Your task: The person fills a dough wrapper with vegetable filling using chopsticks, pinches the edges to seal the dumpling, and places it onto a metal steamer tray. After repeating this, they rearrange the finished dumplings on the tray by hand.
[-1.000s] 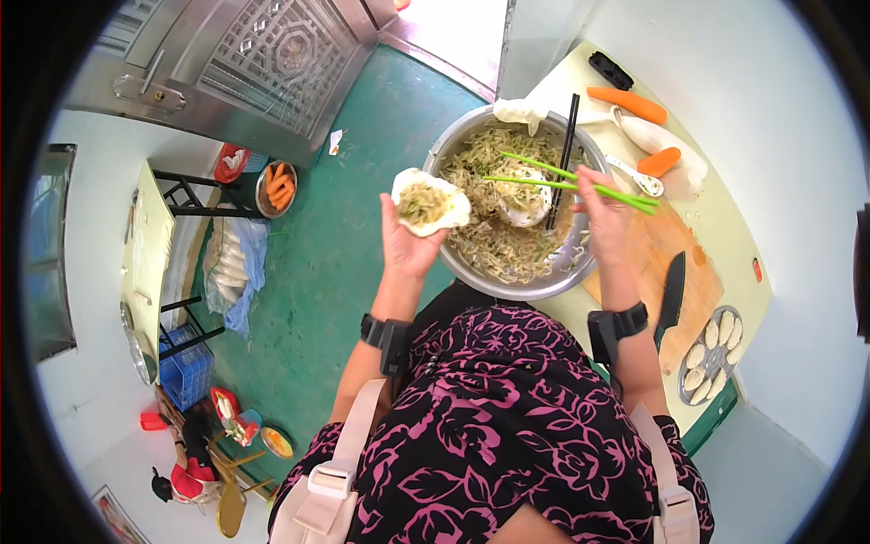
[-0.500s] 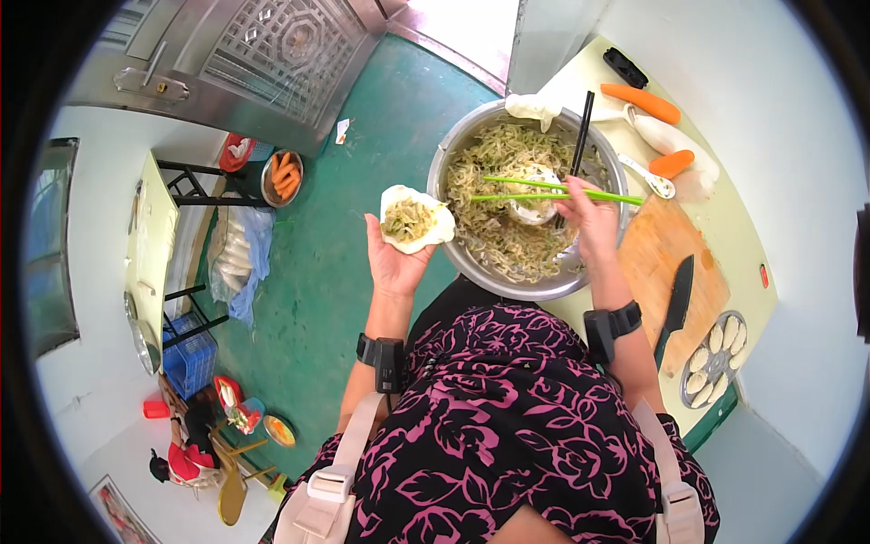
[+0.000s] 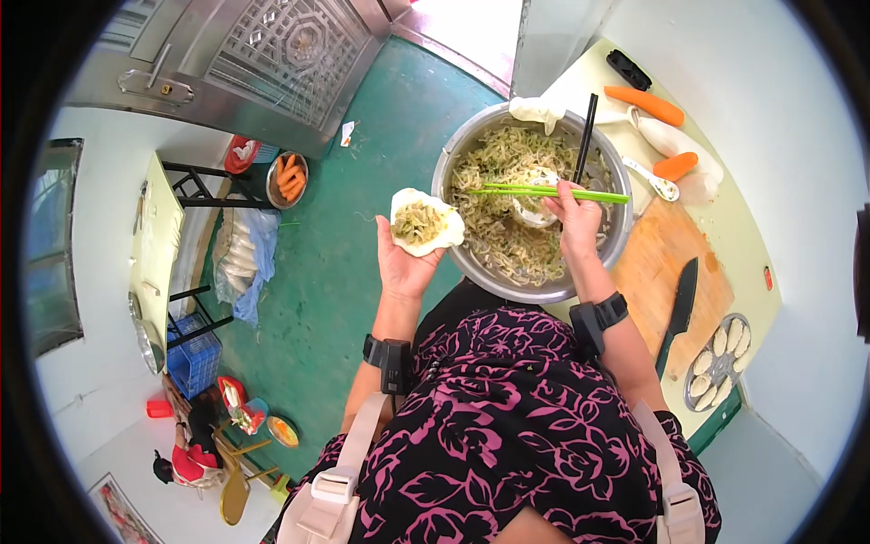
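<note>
On the palm and fingers of my left hand (image 3: 405, 270) lies a flat dough wrapper (image 3: 448, 238), with a mound of shredded filling (image 3: 419, 222) in its middle. My right hand (image 3: 577, 222) grips a pair of green chopsticks (image 3: 517, 190), their tips over the shredded vegetable mix in a large metal basin (image 3: 441, 177). The chopsticks lie close together. Inside the basin sits a white bowl (image 3: 535, 214), partly hidden by the chopsticks and my fingers. Black chopsticks (image 3: 587, 136) lean on the basin's far right side.
Right of the basin are a cutting board (image 3: 666, 263), a knife (image 3: 681, 304), a plate of dumplings (image 3: 716, 376), carrots (image 3: 645, 105), a white radish (image 3: 671, 143) and a spoon (image 3: 664, 187). Another person (image 3: 192, 462) sits at lower left. A bowl of carrots (image 3: 287, 180) stands farther off.
My right hand's chopsticks have closed together and shifted slightly left. The left hand still holds the filled wrapper, slightly farther right in view; the whole view has shifted a little.
</note>
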Tool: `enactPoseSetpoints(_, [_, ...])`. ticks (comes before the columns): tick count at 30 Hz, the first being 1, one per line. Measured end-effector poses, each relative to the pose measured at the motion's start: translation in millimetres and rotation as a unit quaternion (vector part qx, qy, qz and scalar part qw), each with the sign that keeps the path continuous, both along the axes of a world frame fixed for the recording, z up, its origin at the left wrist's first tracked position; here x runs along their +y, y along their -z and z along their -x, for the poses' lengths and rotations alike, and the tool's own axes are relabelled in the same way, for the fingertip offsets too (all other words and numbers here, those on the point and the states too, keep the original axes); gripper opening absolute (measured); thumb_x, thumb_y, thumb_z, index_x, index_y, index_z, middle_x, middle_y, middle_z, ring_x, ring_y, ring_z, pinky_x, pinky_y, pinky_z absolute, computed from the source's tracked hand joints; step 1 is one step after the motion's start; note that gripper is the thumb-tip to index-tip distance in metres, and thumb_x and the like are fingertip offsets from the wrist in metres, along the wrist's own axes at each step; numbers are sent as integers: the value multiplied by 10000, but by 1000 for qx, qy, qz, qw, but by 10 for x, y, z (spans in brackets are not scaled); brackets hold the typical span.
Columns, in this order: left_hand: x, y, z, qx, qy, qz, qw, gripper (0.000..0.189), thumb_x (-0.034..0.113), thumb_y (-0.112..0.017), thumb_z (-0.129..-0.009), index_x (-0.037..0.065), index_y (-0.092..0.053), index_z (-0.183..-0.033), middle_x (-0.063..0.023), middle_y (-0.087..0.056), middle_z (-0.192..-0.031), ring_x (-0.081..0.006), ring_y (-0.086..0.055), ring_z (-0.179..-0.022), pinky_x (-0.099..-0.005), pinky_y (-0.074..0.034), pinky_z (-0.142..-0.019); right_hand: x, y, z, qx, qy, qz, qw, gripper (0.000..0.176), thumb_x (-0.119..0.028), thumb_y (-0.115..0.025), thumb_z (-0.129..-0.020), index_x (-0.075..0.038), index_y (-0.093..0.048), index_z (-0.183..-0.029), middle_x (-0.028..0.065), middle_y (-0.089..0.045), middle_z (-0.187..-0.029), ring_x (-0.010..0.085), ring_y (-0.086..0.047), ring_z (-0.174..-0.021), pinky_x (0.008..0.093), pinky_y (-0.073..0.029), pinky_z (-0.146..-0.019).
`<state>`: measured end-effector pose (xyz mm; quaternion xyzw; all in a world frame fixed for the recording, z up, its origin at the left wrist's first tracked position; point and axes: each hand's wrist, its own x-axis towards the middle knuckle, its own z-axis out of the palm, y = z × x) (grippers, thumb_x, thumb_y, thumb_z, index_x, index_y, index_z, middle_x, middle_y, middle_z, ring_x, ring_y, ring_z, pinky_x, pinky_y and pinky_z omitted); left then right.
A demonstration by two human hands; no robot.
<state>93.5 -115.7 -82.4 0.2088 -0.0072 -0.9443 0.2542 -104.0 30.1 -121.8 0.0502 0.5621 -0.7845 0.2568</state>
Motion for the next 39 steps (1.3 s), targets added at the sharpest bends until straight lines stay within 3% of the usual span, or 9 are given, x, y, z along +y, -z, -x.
enactPoseSetpoints(4, [-13,-7,2,8,4,5,1000,619,519,-404,-828,61,-365,-1243,-148,-407,-1257,-337,-390,-1155,-501,-358,-920,77,60,49,-52,24,12,998,162,-109,-585,-811,18,-566,-909,83,-594,-803,140,-596,-677,234,-530,-606])
enactPoseSetpoints(15, [-6,3,243,7,43,11,999,656,588,-330,-821,103,-344,-1262,-136,-378,-1279,-337,-347,-1185,-530,-274,-968,564,-213,374,-56,70,43,995,124,-95,-606,-788,-24,-557,-878,83,-604,-795,168,-610,-708,246,-538,-617])
enactPoseSetpoints(24, [21,21,559,1,54,31,998,721,639,-290,-800,93,-327,-1270,-122,-377,-1279,-309,-364,-1175,-488,-308,-959,566,-925,311,-54,37,114,991,114,-105,-574,-813,-19,-559,-888,98,-611,-828,181,-617,-728,232,-538,-634])
enactPoseSetpoints(30, [146,-28,721,32,48,39,998,721,632,-323,-791,91,-340,-1267,-122,-366,-1290,-307,-334,-1196,-484,-270,-991,350,-803,4,-73,9,101,992,120,-120,-575,-816,-31,-568,-895,84,-612,-818,174,-614,-727,234,-528,-635])
enactPoseSetpoints(34, [185,-75,730,43,27,19,999,574,487,-449,-825,90,-378,-1234,-109,-420,-1244,-295,-376,-1167,-474,-309,-973,363,-671,-75,-56,12,55,997,133,-141,-582,-816,-33,-575,-893,78,-614,-800,158,-615,-701,234,-521,-602])
enactPoseSetpoints(37, [201,-1,703,-15,-11,44,999,451,264,-534,-836,45,-385,-1201,-121,-453,-1203,-286,-427,-1122,-462,-349,-955,398,-712,-99,-21,-8,36,999,125,-141,-577,-819,-35,-583,-886,68,-614,-781,149,-614,-682,233,-520,-588])
enactPoseSetpoints(39, [183,33,688,-25,-7,16,1000,414,195,-533,-836,34,-388,-1189,-119,-474,-1177,-278,-451,-1098,-450,-379,-933,408,-780,-115,8,-20,29,999,124,-141,-576,-820,-36,-589,-883,62,-613,-774,144,-613,-671,230,-519,-581])
